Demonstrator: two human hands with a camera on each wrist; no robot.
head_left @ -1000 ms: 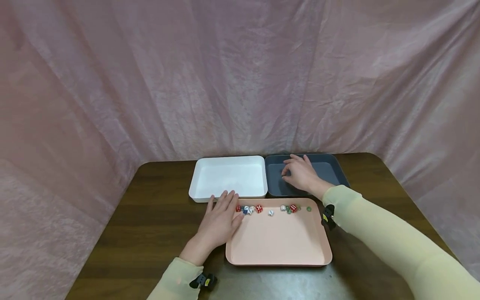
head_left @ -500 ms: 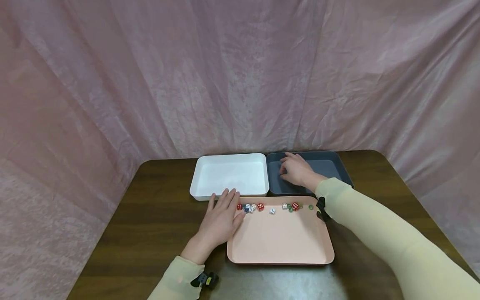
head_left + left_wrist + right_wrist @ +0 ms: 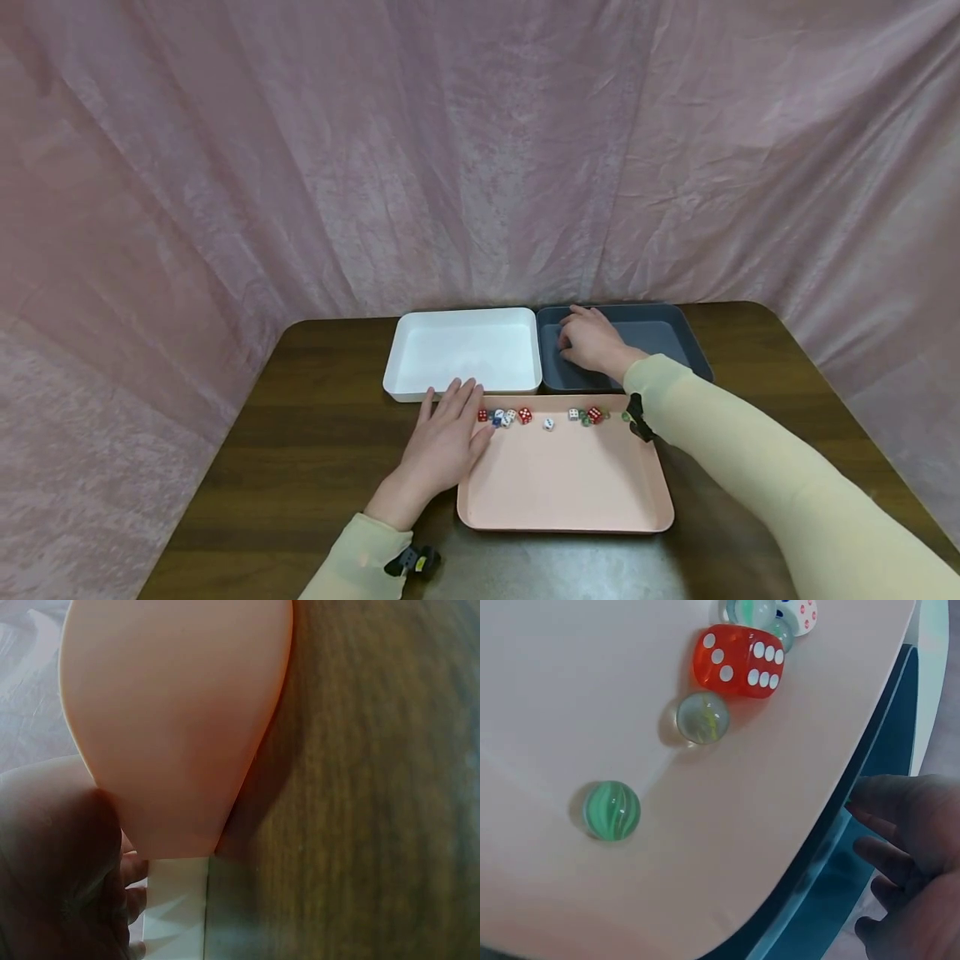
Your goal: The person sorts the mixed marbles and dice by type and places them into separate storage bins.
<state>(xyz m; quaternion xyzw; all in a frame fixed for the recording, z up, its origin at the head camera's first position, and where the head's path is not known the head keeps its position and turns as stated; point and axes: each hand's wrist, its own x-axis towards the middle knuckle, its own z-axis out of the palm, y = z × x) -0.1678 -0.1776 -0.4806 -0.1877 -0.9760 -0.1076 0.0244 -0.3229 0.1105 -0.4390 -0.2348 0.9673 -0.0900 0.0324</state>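
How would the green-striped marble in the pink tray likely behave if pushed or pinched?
The green-striped marble would probably roll at a light push, as it looks round and sits apart from its neighbours. Its glossy highlights suggest a smooth surface that may slip when pinched. The raised rim of the pink tray would likely stop a gentle roll.

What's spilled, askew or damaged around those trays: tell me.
Nothing stands out: the dice and marbles in view lie inside the pink tray, and the white tray and dark tray sit side by side beyond it. No damage shows.
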